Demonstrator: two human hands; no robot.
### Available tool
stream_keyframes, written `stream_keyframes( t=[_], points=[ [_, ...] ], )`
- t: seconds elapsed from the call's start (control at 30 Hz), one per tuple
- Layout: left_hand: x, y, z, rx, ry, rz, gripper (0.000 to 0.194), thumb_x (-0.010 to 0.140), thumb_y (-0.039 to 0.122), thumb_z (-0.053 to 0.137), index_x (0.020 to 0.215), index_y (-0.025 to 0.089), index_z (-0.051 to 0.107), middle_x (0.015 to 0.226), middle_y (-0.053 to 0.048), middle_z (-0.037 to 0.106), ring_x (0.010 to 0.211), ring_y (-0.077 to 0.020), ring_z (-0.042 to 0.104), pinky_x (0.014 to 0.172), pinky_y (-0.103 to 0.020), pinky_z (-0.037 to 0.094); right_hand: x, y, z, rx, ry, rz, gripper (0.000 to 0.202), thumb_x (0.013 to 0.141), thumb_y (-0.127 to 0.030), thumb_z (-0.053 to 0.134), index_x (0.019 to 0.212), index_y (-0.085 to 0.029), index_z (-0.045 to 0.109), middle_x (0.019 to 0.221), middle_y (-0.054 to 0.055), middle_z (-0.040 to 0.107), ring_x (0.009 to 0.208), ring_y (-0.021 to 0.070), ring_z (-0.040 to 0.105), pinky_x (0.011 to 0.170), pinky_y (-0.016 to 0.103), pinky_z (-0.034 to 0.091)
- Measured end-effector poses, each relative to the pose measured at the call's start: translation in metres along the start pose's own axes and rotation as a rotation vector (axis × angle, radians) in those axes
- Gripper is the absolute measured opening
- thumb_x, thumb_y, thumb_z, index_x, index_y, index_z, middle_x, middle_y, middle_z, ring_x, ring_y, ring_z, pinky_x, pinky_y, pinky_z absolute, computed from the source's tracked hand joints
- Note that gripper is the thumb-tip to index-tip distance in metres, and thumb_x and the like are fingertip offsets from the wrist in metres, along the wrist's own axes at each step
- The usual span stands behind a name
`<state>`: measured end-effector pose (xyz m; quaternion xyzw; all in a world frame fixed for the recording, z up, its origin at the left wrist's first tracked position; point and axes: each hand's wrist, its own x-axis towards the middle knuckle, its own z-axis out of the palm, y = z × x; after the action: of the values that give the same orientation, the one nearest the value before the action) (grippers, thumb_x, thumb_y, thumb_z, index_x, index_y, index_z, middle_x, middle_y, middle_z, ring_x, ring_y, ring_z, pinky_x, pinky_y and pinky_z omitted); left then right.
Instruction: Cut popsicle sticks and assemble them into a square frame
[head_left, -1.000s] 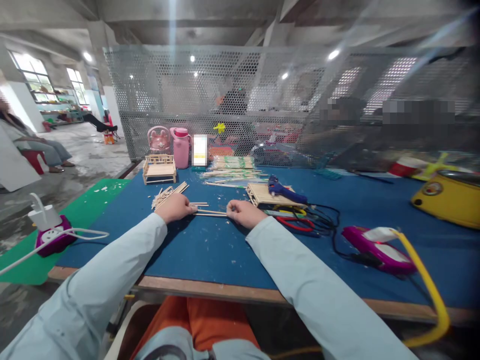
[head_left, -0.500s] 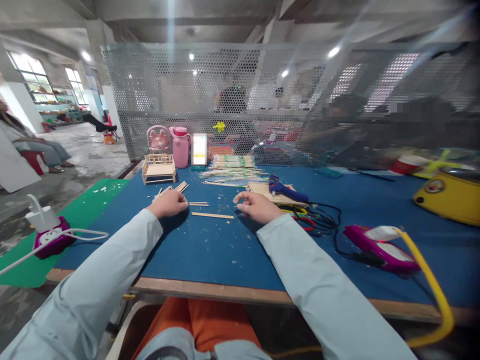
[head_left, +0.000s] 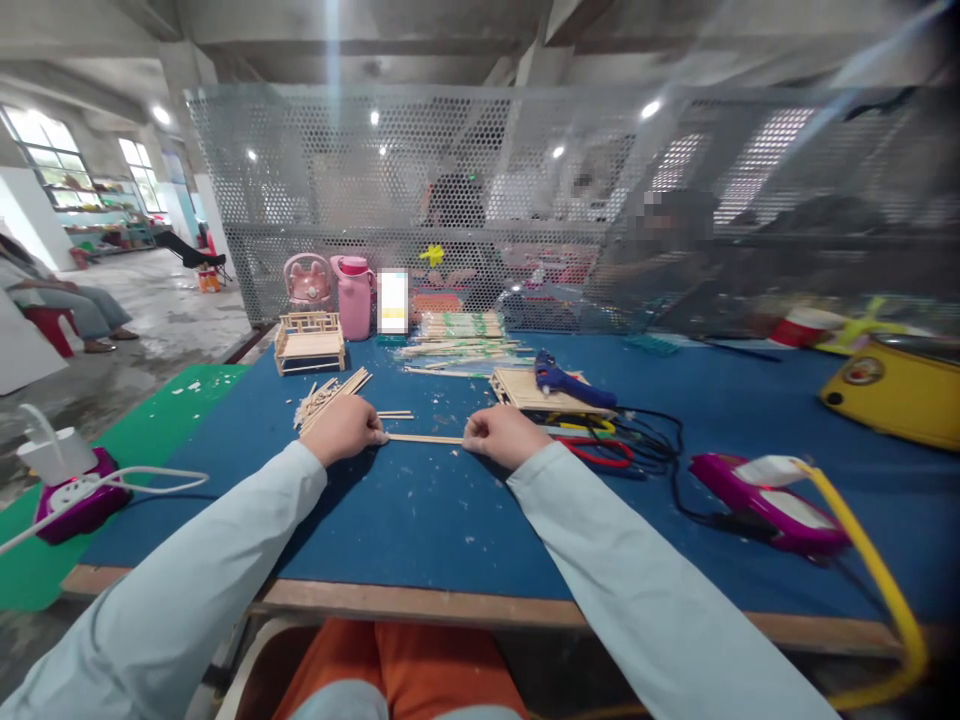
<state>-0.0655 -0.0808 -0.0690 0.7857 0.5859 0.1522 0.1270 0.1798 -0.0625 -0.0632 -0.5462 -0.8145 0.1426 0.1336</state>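
A thin wooden stick (head_left: 425, 438) lies crosswise between my hands, low over the blue tabletop. Its left end is pinched by my left hand (head_left: 345, 430), and its right end by my right hand (head_left: 506, 436). Just behind my left hand is a pile of short wooden sticks (head_left: 334, 392). A couple of loose short sticks (head_left: 395, 414) poke out beside those fingers. Behind my right hand, a blue glue gun (head_left: 570, 383) rests on a flat wooden slatted panel (head_left: 517, 390). Red-handled pliers (head_left: 600, 455) lie to the right of that hand.
A small wooden bed-like model (head_left: 309, 343) stands at the back left, near a pink bottle (head_left: 354, 300) and a phone (head_left: 392, 302). Bundled sticks (head_left: 461, 328) lie at the back. Purple power strips (head_left: 765, 505) sit at both sides; a yellow container (head_left: 896, 390) is far right.
Both hands have come down onto the stick that lay loose on the table, and their fingers have closed on its ends. The view has shifted slightly.
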Motion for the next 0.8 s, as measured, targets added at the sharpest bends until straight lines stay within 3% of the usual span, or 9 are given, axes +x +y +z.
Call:
stream_keyframes(
  t=[0.17,0.3,0.5,0.67,0.8],
  points=[
    [0.004,-0.004,0.002,0.019,0.073,-0.032,0.015,0.068,0.033,0.063,0.065,0.021,0.071,0.058,-0.003,0.064,0.059,-0.0163,0.055,0.058,-0.024,0.035,0.005,-0.004,0.004,-0.023,0.044,0.023,0.011,0.064,-0.021,0.061,0.054,-0.019,0.062,0.057,0.002,0.064,0.057,0.0142,0.056,0.056,0.024,0.038],
    [0.003,-0.003,0.0,0.025,0.051,-0.028,0.016,0.069,0.033,0.061,0.068,0.02,0.071,0.063,-0.003,0.066,0.06,-0.0158,0.055,0.059,-0.023,0.036,0.003,-0.004,0.004,-0.009,0.059,0.012,0.006,0.063,-0.017,0.059,0.058,-0.019,0.061,0.056,0.0,0.061,0.056,0.0132,0.055,0.056,0.023,0.038],
    [-0.001,0.001,-0.007,-0.023,0.024,-0.017,0.015,0.067,0.027,0.058,0.069,0.018,0.069,0.065,-0.003,0.066,0.061,-0.0149,0.056,0.058,-0.023,0.037,-0.005,-0.006,-0.002,0.05,-0.048,-0.086,0.003,0.063,-0.021,0.06,0.063,-0.018,0.06,0.055,-0.003,0.057,0.053,0.0105,0.05,0.053,0.021,0.037],
    [-0.003,-0.003,-0.02,-0.108,0.043,-0.101,0.02,0.062,0.015,0.052,0.07,0.017,0.07,0.057,-0.002,0.064,0.057,-0.0142,0.056,0.056,-0.022,0.038,0.0,-0.001,0.0,0.003,0.079,-0.043,0.014,0.066,-0.021,0.057,0.077,-0.018,0.064,0.057,-0.002,0.057,0.053,0.0116,0.049,0.054,0.023,0.036],
    [-0.003,-0.007,-0.017,-0.098,0.009,-0.075,0.013,0.061,0.02,0.059,0.063,0.018,0.071,0.056,-0.001,0.064,0.055,-0.0137,0.055,0.056,-0.022,0.037,0.005,0.004,0.003,-0.059,0.078,-0.027,0.015,0.066,-0.026,0.059,0.075,-0.019,0.069,0.058,0.0,0.059,0.055,0.0132,0.051,0.056,0.024,0.037]
  ],
)
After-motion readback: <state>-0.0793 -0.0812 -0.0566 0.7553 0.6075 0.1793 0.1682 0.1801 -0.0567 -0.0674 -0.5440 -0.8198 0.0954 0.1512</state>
